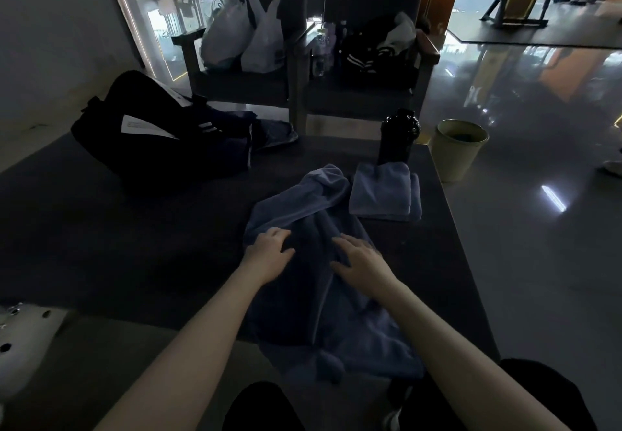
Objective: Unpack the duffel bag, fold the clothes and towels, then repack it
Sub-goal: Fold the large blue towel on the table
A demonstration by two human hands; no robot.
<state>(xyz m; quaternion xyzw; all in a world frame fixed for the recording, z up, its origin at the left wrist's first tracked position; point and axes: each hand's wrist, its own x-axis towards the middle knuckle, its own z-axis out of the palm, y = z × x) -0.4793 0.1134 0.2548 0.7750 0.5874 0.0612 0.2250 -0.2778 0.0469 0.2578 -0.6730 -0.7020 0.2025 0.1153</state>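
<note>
Black duffel bag [151, 141] sits far left on the dark table [101, 245]. Left hand [269, 252] rests on the rumpled grey-blue towel [313, 312], fingers relaxed and loosely spread, forearm extended. Right hand [361, 259] lies flat beside it, fingers straight. Folded grey-blue towel [383, 195] lies far right.

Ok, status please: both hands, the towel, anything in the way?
Resting on the unfolded towel: left hand, right hand, neither gripping. One folded towel beside the black bottle. The duffel bag far left, nothing blocking.
</note>
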